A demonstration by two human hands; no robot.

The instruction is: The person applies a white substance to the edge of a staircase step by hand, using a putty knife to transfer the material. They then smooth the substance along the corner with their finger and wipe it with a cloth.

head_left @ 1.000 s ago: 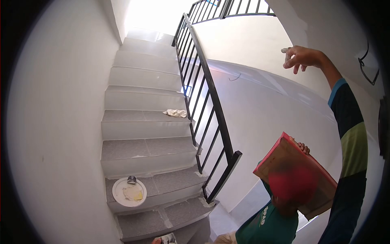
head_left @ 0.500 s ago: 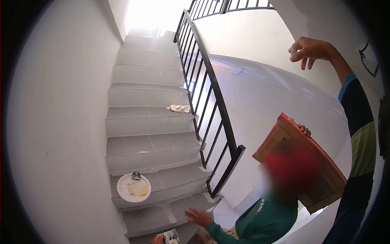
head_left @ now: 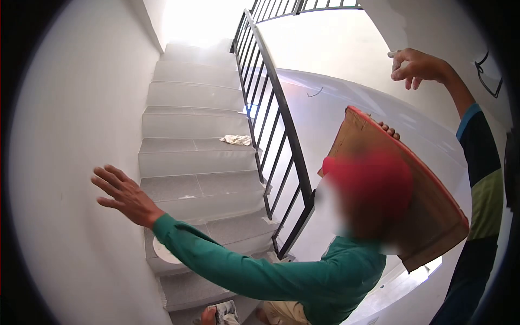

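My right hand (head_left: 417, 67) is raised at the upper right, in front of the pale wall. Its fingers hang loosely bent and apart, with whitish stuff on a fingertip and nothing held that I can see. At the bottom edge, my left hand (head_left: 208, 315) closes on a crumpled-looking white-and-grey object (head_left: 227, 312), mostly cut off by the frame. A round white lid-like plate (head_left: 165, 251) sits on a lower step, largely covered by a co-worker's green sleeve (head_left: 233, 262).
A co-worker in a red cap (head_left: 374, 179) carries a brown, red-edged panel (head_left: 433, 216) on the stairs, one hand (head_left: 127, 197) near the left wall. A black railing (head_left: 287, 111) runs along the grey steps (head_left: 200, 187). A whitish rag (head_left: 236, 140) lies higher up.
The co-worker has moved up and left with the panel and stretched an arm across the stairs toward the left wall, covering most of the plate. My right hand's index finger has straightened a little.
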